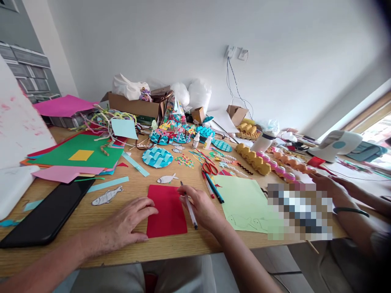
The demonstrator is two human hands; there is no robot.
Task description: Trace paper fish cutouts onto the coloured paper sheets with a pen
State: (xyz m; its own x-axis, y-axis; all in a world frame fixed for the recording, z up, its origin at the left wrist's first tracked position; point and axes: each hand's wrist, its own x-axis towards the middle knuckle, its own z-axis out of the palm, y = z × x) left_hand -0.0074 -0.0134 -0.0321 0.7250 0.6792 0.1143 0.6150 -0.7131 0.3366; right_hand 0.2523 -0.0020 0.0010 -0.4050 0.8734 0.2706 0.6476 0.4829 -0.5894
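Left hand [128, 221], fingers loose, overlaps red paper [168, 213] at left; right hand [203, 206] apparently pinches a pen [191, 213].

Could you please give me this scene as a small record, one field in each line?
Left hand: fingers over the left edge of a red rectangular paper sheet
Right hand: holds a slim translucent pen with a black end, near the red sheet's right edge
Behind red sheet: white fish-shaped paper cutout
Beyond left hand: grey-striped fish-shaped paper cutout
At right: pale green paper sheet with line drawings
Surface: brown wooden table
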